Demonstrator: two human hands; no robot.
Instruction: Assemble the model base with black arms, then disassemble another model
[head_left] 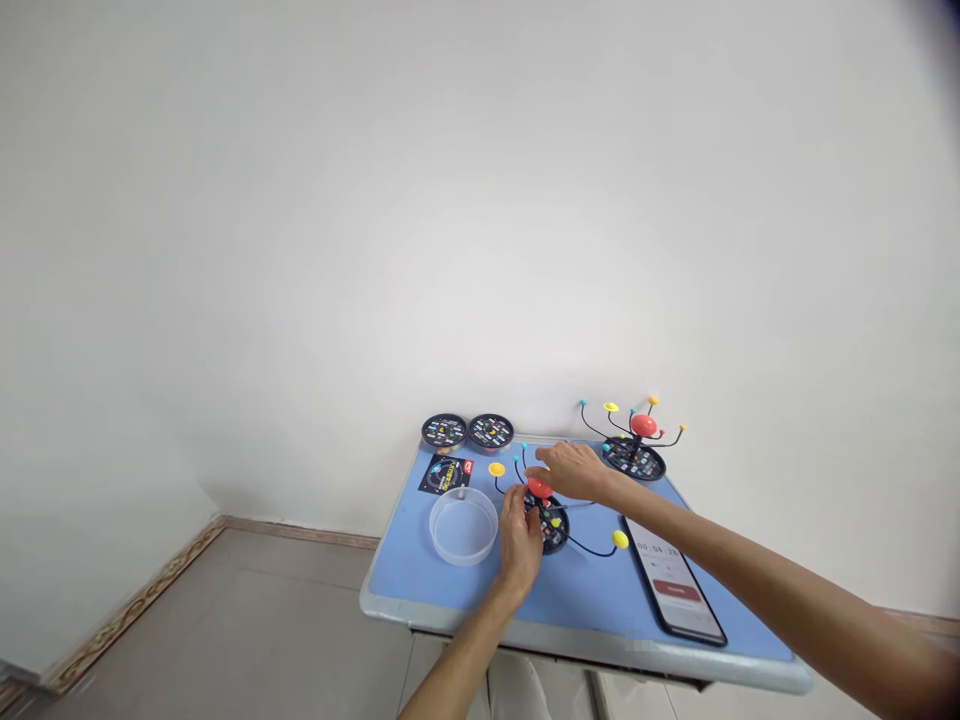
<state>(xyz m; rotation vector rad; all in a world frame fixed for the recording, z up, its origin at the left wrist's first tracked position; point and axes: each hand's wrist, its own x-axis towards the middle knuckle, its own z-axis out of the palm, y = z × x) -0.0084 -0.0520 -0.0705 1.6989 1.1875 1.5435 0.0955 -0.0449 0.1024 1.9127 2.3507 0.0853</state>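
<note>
A solar system model [555, 535] stands on the blue table, with a round black printed base, curved black arms and small coloured balls. My right hand [574, 470] comes from the right with its fingers bent over the red ball [539, 487] at the model's centre. From the near left, my left hand [520, 535] closes its fingers at the model's middle, just below the red ball; its fingertips are partly hidden. A yellow ball [619, 540] ends one arm at the right, and an orange-yellow ball [496, 469] tops another at the left.
A clear round tub [463, 530] sits left of the model, by a black printed card [444, 474]. Two black round discs [445, 431] [491, 431] lie at the back left. Another assembled model [643, 445] stands back right; a phone [675, 590] showing a timer lies front right.
</note>
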